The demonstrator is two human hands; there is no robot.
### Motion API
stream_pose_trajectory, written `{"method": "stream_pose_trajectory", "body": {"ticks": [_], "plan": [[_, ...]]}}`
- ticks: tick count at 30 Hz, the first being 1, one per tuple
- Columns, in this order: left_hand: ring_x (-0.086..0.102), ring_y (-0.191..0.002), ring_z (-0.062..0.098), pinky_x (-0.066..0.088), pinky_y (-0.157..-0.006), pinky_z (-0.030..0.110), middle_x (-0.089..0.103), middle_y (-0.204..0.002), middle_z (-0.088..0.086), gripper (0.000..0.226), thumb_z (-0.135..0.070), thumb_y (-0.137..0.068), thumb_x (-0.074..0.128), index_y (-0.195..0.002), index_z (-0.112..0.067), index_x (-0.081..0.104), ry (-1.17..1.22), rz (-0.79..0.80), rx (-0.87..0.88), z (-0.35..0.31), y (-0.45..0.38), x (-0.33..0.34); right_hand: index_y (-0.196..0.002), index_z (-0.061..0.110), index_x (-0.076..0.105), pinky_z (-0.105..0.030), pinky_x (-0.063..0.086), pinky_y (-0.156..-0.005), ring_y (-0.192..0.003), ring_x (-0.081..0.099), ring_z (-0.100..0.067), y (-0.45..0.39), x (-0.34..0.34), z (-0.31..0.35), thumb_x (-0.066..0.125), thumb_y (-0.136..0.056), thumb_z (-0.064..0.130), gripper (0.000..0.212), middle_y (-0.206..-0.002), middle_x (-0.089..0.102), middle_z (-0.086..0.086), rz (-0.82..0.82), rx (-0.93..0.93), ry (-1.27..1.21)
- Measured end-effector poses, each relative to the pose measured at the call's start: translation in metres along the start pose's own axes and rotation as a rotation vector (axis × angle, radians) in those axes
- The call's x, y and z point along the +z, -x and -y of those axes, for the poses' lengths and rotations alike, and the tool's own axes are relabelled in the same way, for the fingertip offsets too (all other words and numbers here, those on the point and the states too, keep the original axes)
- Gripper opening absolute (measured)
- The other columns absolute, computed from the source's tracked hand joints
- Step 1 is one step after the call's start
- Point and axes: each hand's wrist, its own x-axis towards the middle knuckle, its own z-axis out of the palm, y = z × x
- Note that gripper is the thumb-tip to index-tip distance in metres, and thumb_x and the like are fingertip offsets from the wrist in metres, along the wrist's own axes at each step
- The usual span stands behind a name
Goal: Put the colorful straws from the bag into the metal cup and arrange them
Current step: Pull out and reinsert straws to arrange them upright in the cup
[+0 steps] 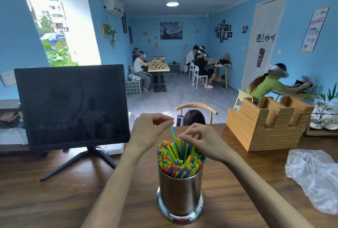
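A shiny metal cup stands on the wooden counter in front of me, packed with colorful straws in red, blue, green and yellow. Both hands hover just above the bundle. My left hand pinches the top end of a blue-green straw that sticks up higher than the rest. My right hand has curled fingers pinching straw tops at the bundle's right side. An empty clear plastic bag lies crumpled on the counter at the right.
A dark monitor on a black stand sits at the left of the counter. A wooden holder stands at the back right. Beyond the counter are a chair, a seated person's head and several people at tables.
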Motion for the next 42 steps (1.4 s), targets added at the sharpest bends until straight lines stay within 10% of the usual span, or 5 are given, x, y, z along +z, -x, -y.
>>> {"method": "stream_pose_trajectory", "body": {"ticks": [9, 17, 25, 31, 42], "plan": [[0.072, -0.079, 0.0, 0.051, -0.073, 0.012, 0.078, -0.087, -0.019, 0.015, -0.026, -0.088, 0.08, -0.092, -0.04, 0.078, 0.296, -0.545, 0.284, -0.041, 0.009, -0.025, -0.092, 0.01, 0.08, -0.021, 0.05, -0.05, -0.063, 0.073, -0.021, 0.006, -0.009, 0.037, 0.056, -0.099, 0.056, 0.052, -0.08, 0.077, -0.017, 0.168, 0.111, -0.615], [0.068, -0.067, 0.003, 0.053, -0.066, 0.017, 0.079, -0.078, -0.006, 0.016, -0.017, -0.081, 0.085, -0.082, -0.033, 0.083, 0.366, -0.368, 0.094, -0.02, 0.023, -0.016, -0.113, 0.004, 0.07, -0.023, 0.062, -0.068, -0.092, 0.078, -0.028, -0.019, -0.018, 0.041, 0.068, -0.089, 0.032, 0.037, -0.112, 0.077, -0.013, -0.174, 0.267, -1.292], [0.067, -0.082, -0.003, 0.052, -0.065, 0.012, 0.075, -0.083, -0.021, 0.01, -0.032, -0.087, 0.081, -0.088, -0.041, 0.078, -0.064, 0.082, -0.184, 0.024, 0.031, -0.003, -0.104, 0.015, 0.073, -0.029, 0.06, -0.067, -0.068, 0.07, -0.01, -0.022, -0.027, 0.03, 0.071, -0.095, 0.016, 0.01, -0.084, 0.077, -0.004, -0.27, -0.04, -0.427], [0.066, -0.088, 0.0, 0.059, -0.08, 0.032, 0.075, -0.087, -0.018, 0.009, -0.039, -0.089, 0.078, -0.091, -0.032, 0.082, -0.18, 0.095, -0.281, 0.041, 0.023, 0.005, -0.155, 0.049, 0.02, -0.018, 0.055, -0.066, -0.071, 0.068, -0.002, -0.007, 0.008, 0.018, 0.077, -0.091, 0.022, 0.09, -0.079, 0.067, 0.015, -0.068, -0.068, 0.029], [0.066, -0.089, -0.003, 0.061, -0.079, 0.029, 0.075, -0.091, -0.015, 0.011, -0.035, -0.089, 0.077, -0.09, -0.046, 0.076, -0.256, 0.294, -0.179, 0.041, 0.008, -0.002, -0.094, 0.03, 0.079, -0.021, 0.045, -0.075, -0.092, 0.057, 0.001, -0.005, 0.013, 0.003, 0.07, -0.093, 0.041, 0.014, -0.088, 0.064, 0.022, -0.059, -0.071, 0.25]]}}
